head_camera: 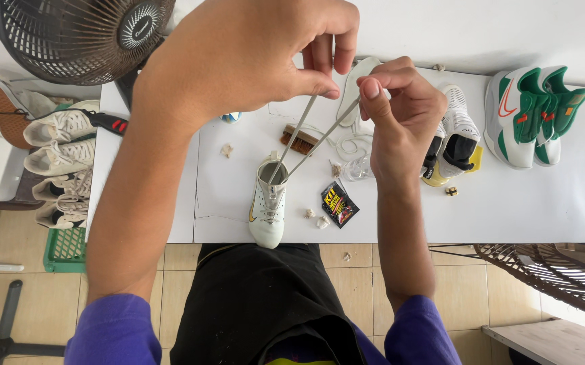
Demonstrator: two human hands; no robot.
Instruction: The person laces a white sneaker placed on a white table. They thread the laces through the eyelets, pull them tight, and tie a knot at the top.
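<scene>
**Lace ends held up over white shoe**

Left hand (238, 61) and right hand (401, 115) each pinch one lace (299, 132) end between thumb and forefinger, raised taut above the shoe (267, 206) at the table (543, 203) near edge. Lace looks light, limp, likely slippery; best gripped near tips. Brush (298, 140) and sachet (338, 203) lie beyond and right.

A white shoe (267, 209) with a yellow side mark and white laces (306, 138) sits on a white table (509, 203). Far right, white sneakers (532, 111) with green and orange. Purple sleeves (113, 331), black fan (76, 34).
</scene>
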